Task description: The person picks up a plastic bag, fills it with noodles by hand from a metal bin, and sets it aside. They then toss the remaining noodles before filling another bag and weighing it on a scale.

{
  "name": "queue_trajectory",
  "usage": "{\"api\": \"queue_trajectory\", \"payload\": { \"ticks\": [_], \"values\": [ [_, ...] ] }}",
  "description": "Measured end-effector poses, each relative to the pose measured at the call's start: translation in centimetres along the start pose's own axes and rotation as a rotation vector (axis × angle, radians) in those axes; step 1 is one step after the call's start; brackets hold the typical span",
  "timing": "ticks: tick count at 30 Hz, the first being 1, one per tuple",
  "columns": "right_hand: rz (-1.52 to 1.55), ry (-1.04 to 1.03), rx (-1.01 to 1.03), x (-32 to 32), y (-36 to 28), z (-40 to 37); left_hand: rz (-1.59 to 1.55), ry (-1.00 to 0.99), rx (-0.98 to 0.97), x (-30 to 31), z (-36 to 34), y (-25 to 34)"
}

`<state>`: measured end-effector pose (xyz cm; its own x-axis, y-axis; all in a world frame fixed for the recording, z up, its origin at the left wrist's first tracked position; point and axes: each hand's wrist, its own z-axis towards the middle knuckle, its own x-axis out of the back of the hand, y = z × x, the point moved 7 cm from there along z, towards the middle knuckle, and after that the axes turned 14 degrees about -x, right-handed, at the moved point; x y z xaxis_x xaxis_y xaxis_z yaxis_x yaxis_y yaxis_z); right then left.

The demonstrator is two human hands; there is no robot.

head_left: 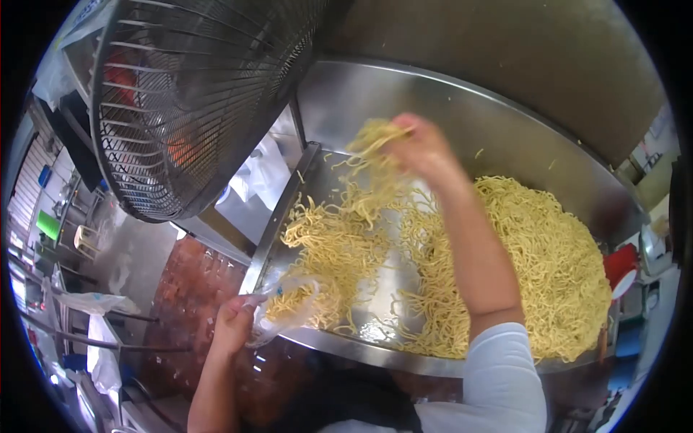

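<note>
Yellow noodles hang from my right hand (420,148), whose fingers are closed on them above the metal tray (375,321). My left hand (234,321) pinches the edge of a clear plastic bag (263,328) at the tray's near left corner. The bag's mouth is spread, and noodles show through and beside it. A smaller, loose pile of noodles (336,249) lies on the left part of the tray. The large heap of noodles (548,267) fills the right part, partly behind my right forearm.
A large wire-caged fan (195,108) stands at the upper left, close to the tray. White plastic bags (263,173) hang behind the tray's left edge. Red containers (621,265) are at the far right. Red tiled floor (195,289) shows at the lower left.
</note>
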<state>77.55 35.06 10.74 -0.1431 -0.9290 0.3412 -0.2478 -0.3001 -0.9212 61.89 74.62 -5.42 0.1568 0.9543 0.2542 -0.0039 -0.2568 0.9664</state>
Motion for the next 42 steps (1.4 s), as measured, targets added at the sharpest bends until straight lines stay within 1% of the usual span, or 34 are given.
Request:
{"api": "queue_trajectory", "payload": {
  "ticks": [2, 4, 6, 7, 8, 9, 10, 12, 13, 14, 15, 16, 17, 18, 19, 20, 21, 22, 23, 24, 26, 27, 28, 29, 30, 32, 33, 35, 36, 38, 39, 41, 42],
  "values": [
    [0.244, 0.013, 0.211, 6.4, -2.3, -1.9, 0.000, 0.007, -0.004, 0.0, 0.5, -0.2],
    [0.296, 0.165, 0.296, 13.4, -3.8, -4.9, 0.003, 0.014, -0.004, 0.0, 0.9, -0.3],
    [0.223, 0.314, 0.383, 20.5, -3.0, -6.1, -0.046, 0.065, -0.036, 0.4, 1.4, -0.2],
    [0.163, 0.392, 0.302, 23.8, -1.2, -6.0, -0.048, 0.064, -0.032, 0.3, 1.7, -0.4],
    [0.103, 0.468, 0.220, 27.0, 0.9, -5.7, -0.071, 0.127, -0.100, 0.5, 2.0, -0.2],
    [0.011, 0.491, 0.145, 30.1, 4.1, -4.6, -0.094, 0.190, -0.167, 0.8, 2.2, 0.2],
    [-0.081, 0.514, 0.070, 32.9, 7.7, -3.2, -0.095, 0.189, -0.163, 0.7, 2.4, 0.4],
    [-1.039, 0.507, -0.357, 36.0, 15.1, -1.7, -0.137, 0.221, -0.133, 0.9, 2.7, 0.8],
    [-1.045, 0.611, -0.243, 34.6, 15.6, -2.9, -0.177, 0.243, -0.109, 1.1, 2.8, 1.1],
    [-1.046, 0.710, -0.128, 31.8, 15.7, -4.2, -0.173, 0.243, -0.103, 1.1, 2.9, 1.7],
    [-1.024, 0.684, -0.147, 27.0, 14.0, -4.8, -0.194, 0.254, -0.078, 1.1, 2.8, 2.3],
    [-0.915, 0.635, -0.019, 22.2, 14.0, -5.1, -0.215, 0.267, -0.053, 1.0, 2.8, 2.9],
    [-0.735, 0.535, -0.055, 15.6, 12.6, -7.0, -0.216, 0.270, -0.049, 0.8, 2.7, 3.5],
    [-0.714, 0.397, 0.102, 9.7, 14.4, -6.9, -0.203, 0.276, -0.043, 0.8, 2.5, 4.1],
    [-0.720, 0.186, 0.190, 3.3, 16.0, -7.8, -0.212, 0.259, -0.065, 0.5, 2.5, 4.9],
    [-0.865, -0.107, 0.203, -2.9, 16.6, -9.5, -0.221, 0.243, -0.091, 0.3, 2.4, 5.7],
    [-0.901, -0.236, 0.467, -8.2, 19.3, -10.4, -0.210, 0.251, -0.095, 0.3, 2.0, 6.7],
    [-0.951, -0.324, 0.567, -12.1, 22.7, -11.2, -0.207, 0.256, -0.081, 0.2, 1.8, 7.7],
    [-0.956, -0.355, 0.589, -14.7, 24.3, -10.9, -0.205, 0.263, -0.066, 0.1, 1.6, 8.6],
    [-0.948, -0.358, 0.603, -16.5, 24.0, -9.8, -0.196, 0.275, -0.071, 0.2, 1.5, 9.1],
    [-0.850, -0.220, 0.448, -18.8, 22.9, -6.3, -0.154, 0.312, -0.161, 0.6, 1.5, 10.5],
    [-0.838, -0.230, 0.453, -20.6, 22.2, -4.9, -0.142, 0.320, -0.157, 0.6, 1.4, 10.8],
    [-0.890, -0.220, 0.425, -22.2, 21.5, -3.0, -0.153, 0.301, -0.157, 0.5, 1.5, 11.3],
    [-0.942, -0.205, 0.397, -23.2, 21.3, -1.4, -0.165, 0.280, -0.159, 0.4, 1.7, 11.6],
    [-0.931, -0.209, 0.397, -24.1, 21.4, -0.4, -0.153, 0.280, -0.157, 0.5, 1.8, 11.7],
    [-0.913, -0.255, 0.448, -25.7, 21.6, 0.6, -0.257, 0.236, -0.035, 0.3, 1.8, 10.9],
    [-0.911, -0.256, 0.448, -25.7, 21.8, 0.6, -0.255, 0.236, -0.034, 0.2, 1.9, 11.5],
    [-0.818, -0.217, 0.451, -24.4, 22.3, 0.1, -0.415, 0.257, 0.083, -0.6, 1.8, 11.9],
    [-0.830, -0.220, 0.451, -24.3, 23.0, 0.1, -0.428, 0.260, 0.084, -0.7, 1.9, 11.9],
    [-0.671, -0.058, 0.309, -22.5, 24.4, 1.5, -0.666, 0.262, 0.131, -1.4, 2.2, 11.4],
    [-0.682, -0.051, 0.313, -22.0, 24.0, 1.5, -0.677, 0.259, 0.125, -1.4, 2.7, 10.8],
    [-0.501, 0.094, -0.013, -19.0, 24.1, 2.0, -0.565, 0.210, 0.176, -1.6, 3.9, 7.9],
    [-0.510, 0.100, -0.010, -18.1, 23.2, 1.9, -0.576, 0.207, 0.172, -1.8, 4.5, 6.8]
  ]
}}
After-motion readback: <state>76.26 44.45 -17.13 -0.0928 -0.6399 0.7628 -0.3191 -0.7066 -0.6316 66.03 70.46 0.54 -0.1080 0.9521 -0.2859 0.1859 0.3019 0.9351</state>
